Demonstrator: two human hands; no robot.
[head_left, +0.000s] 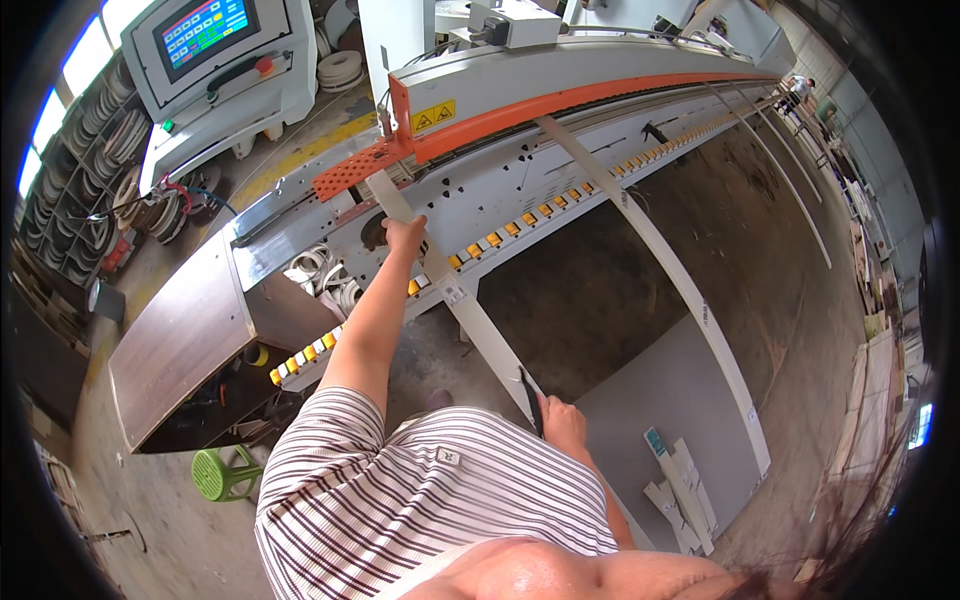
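Note:
A long, narrow pale board point(484, 326) reaches from the orange-edged machine toward my body, with a label stuck near its middle. My left hand point(405, 238), arm stretched forward, is closed on the board near its machine end. Low in front of my body, my right hand point(565, 424) is closed round a black tool point(532, 398). This tool lies along the board's near part, and a thin tip shows at its far end. Its exact kind cannot be made out. A second long pale board point(655, 240) leaves the machine farther right and curves down in the view.
The long grey machine point(600, 80) has yellow-and-white rollers point(512, 229) along its front edge. A control panel with a screen point(205, 38) stands at the left. Nearby are a brown cabinet point(185, 340) and green stool point(222, 472). Loose strips point(684, 490) lie on a grey sheet point(625, 390).

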